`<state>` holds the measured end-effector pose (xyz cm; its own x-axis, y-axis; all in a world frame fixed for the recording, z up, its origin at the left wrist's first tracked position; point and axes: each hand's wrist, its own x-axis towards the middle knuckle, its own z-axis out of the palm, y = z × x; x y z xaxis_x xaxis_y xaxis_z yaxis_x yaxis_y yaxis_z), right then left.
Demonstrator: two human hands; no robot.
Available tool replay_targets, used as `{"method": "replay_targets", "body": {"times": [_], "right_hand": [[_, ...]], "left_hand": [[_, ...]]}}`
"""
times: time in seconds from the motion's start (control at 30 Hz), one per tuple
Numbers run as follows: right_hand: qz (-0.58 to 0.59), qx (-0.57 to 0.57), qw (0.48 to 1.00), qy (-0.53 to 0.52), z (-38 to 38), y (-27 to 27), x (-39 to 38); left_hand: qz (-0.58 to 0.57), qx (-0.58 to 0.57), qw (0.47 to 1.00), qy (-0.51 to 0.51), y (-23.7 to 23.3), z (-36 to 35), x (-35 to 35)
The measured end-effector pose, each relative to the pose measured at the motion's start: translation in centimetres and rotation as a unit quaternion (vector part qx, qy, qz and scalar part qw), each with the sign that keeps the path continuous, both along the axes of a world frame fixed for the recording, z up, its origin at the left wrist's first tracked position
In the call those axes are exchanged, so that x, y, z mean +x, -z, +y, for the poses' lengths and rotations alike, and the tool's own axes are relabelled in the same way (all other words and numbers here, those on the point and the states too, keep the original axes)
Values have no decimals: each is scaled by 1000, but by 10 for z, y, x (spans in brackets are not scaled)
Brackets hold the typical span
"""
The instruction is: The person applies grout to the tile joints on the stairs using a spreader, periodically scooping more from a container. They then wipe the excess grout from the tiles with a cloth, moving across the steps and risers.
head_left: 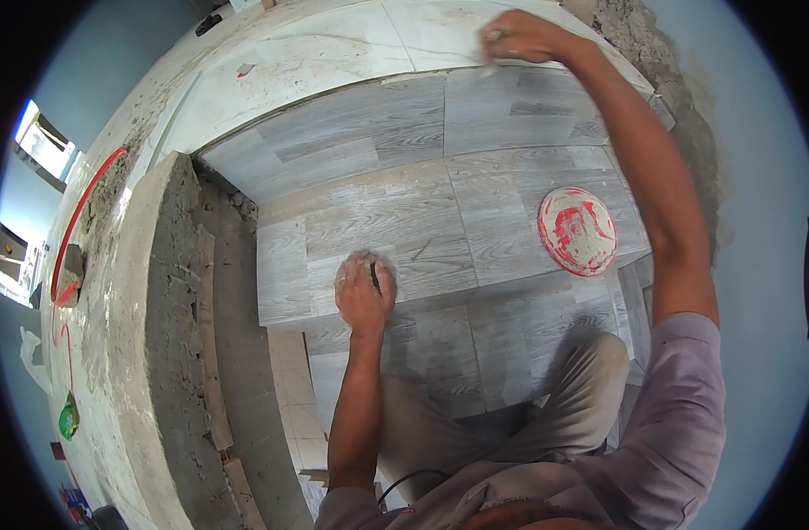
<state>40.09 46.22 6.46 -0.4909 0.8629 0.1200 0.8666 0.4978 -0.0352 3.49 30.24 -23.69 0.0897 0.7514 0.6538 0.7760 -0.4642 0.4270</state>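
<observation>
My left hand (364, 287) rests on the grey wood-pattern tiled step (387, 212), near its front edge. Its fingers are bent around something dark and too hidden to name. Higher up, my right hand (524, 38) is closed just above the joint between the white marbled tile (334, 49) and the grey riser tiles (510, 106). A small blurred item shows at its fingertips; I cannot make out what it is. To the right on the step lies a round red lid or dish (577, 231) smeared with whitish paste.
A rough concrete edge (170, 336) runs down the left beside a gap. A red hose (82, 212), a stone (70, 274) and a green object (68, 418) lie farther left. The blue wall (767, 265) stands at the right. My knees are over the lower step.
</observation>
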Motion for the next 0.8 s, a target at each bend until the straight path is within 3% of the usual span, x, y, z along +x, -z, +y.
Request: {"method": "replay_targets", "body": {"times": [0.13, 0.2, 0.27, 0.33, 0.43, 0.53, 0.57, 0.63, 0.77, 0.8], "right_hand": [[95, 3, 994, 51, -45, 7, 77], [257, 59, 960, 97, -82, 21, 78], [472, 39, 867, 155, -101, 55, 74], [684, -5, 718, 130, -125, 87, 31], [813, -100, 564, 108, -143, 146, -16], [892, -134, 421, 98, -153, 181, -62], [893, -132, 421, 93, -153, 190, -72], [931, -126, 322, 116, -153, 205, -85], [930, -112, 332, 110, -154, 218, -94], [937, -108, 311, 114, -154, 219, -97]], "left_hand": [[7, -7, 1000, -7, -1, -1, 1], [12, -4, 1000, -13, -1, -1, 3], [20, 1, 1000, -19, -1, -1, 3], [11, -1, 1000, -7, -1, 0, 2], [9, -12, 1000, -10, -1, -1, 2], [14, -15, 1000, -16, 0, -1, 1], [15, -10, 1000, -16, -1, -1, 1], [9, 0, 1000, -15, -1, -1, 1], [4, -1, 1000, -5, -3, 0, 0], [0, -8, 1000, -2, -3, 1, 0]]}}
